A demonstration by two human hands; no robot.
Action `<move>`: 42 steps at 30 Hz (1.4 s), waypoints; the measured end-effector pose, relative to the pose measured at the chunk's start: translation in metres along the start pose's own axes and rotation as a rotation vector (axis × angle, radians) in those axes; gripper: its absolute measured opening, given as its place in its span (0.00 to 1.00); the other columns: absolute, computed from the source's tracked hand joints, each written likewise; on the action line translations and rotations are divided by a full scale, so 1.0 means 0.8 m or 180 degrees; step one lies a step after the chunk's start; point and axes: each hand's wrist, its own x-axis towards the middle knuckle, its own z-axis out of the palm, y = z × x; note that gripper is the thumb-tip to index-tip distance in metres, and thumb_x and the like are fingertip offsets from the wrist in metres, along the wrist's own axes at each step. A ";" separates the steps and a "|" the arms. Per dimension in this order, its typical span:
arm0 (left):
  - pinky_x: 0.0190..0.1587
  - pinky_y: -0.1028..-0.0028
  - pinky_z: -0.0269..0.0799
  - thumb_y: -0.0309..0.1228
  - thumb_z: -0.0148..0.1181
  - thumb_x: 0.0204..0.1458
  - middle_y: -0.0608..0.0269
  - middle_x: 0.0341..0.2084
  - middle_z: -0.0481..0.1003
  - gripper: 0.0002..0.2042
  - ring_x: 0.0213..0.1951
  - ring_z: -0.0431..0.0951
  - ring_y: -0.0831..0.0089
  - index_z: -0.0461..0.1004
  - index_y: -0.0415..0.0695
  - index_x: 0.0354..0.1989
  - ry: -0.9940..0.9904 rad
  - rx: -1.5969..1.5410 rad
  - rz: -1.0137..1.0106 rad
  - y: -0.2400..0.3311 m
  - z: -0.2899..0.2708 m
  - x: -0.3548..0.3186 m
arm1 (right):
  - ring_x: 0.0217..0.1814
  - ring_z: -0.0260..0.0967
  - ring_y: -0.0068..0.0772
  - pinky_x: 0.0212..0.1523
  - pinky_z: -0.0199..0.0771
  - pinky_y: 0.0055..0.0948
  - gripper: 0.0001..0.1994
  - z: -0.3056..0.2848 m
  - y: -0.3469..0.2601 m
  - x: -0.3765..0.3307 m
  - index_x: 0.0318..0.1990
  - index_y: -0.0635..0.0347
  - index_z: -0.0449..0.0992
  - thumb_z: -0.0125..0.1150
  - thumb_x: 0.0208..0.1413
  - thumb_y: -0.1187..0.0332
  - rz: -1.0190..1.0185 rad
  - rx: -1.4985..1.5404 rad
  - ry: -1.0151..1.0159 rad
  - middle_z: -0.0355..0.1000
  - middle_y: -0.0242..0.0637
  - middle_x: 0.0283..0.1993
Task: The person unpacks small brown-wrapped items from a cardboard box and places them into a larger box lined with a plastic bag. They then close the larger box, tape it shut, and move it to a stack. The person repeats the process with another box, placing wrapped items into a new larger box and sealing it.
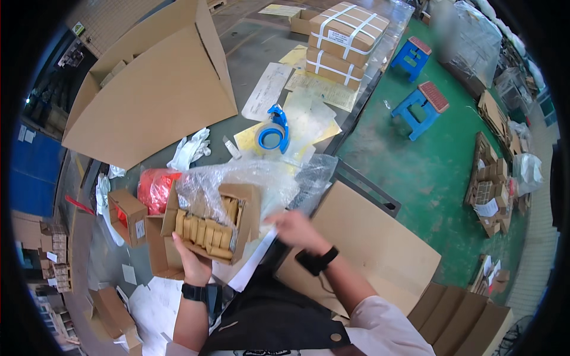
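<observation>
My left hand (pixel 192 261) grips the near side of a small open cardboard box (pixel 246 228), its thumb up along the wall. Inside, small tan packets (pixel 205 232) stand in a row. Clear bubble wrap (pixel 208 188) lines the box and spills over its far side. To the right of the box is my right hand (pixel 295 230), its fingers curled together beside the bubble wrap and above a white paper strip (pixel 254 264). Slight blur hides what those fingers hold, if anything.
A large open carton (pixel 160 95) stands at the far left. A blue tape dispenser (pixel 279 132) lies on papers, with strapped boxes (pixel 341 38) beyond. A red plastic bag (pixel 157 188) sits left of the box. Blue stools (pixel 412 115) stand on the green floor.
</observation>
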 end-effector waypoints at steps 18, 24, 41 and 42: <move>0.61 0.61 0.60 0.54 0.38 0.60 0.63 0.56 0.67 0.28 0.57 0.67 0.63 0.60 0.48 0.62 0.0561 -0.0905 0.0137 -0.017 0.056 0.024 | 0.43 0.71 0.51 0.41 0.73 0.44 0.08 -0.116 0.046 0.139 0.36 0.62 0.75 0.63 0.47 0.72 0.0763 -0.1723 0.1454 0.70 0.48 0.39; 0.61 0.60 0.60 0.56 0.39 0.59 0.64 0.57 0.66 0.29 0.58 0.66 0.64 0.60 0.49 0.62 0.0323 -0.0716 0.0067 -0.013 0.043 0.029 | 0.38 0.74 0.54 0.40 0.75 0.44 0.08 -0.122 0.059 0.156 0.33 0.62 0.75 0.61 0.43 0.73 0.1163 -0.1800 0.1071 0.74 0.51 0.37; 0.64 0.64 0.49 0.34 0.46 0.62 0.55 0.61 0.59 0.22 0.65 0.56 0.65 0.56 0.40 0.63 -0.0698 0.1781 0.0437 -0.090 -0.025 -0.131 | 0.38 0.77 0.32 0.38 0.80 0.27 0.12 0.036 -0.036 -0.625 0.47 0.66 0.70 0.58 0.57 0.75 0.1443 0.3249 0.5612 0.73 0.35 0.36; 0.64 0.66 0.50 0.31 0.48 0.61 0.54 0.61 0.59 0.22 0.64 0.58 0.64 0.57 0.39 0.62 -0.1502 0.2103 0.0184 -0.101 -0.028 -0.137 | 0.37 0.76 0.31 0.37 0.80 0.27 0.12 0.042 -0.042 -0.660 0.48 0.67 0.69 0.58 0.57 0.76 0.1626 0.2955 0.5709 0.73 0.35 0.36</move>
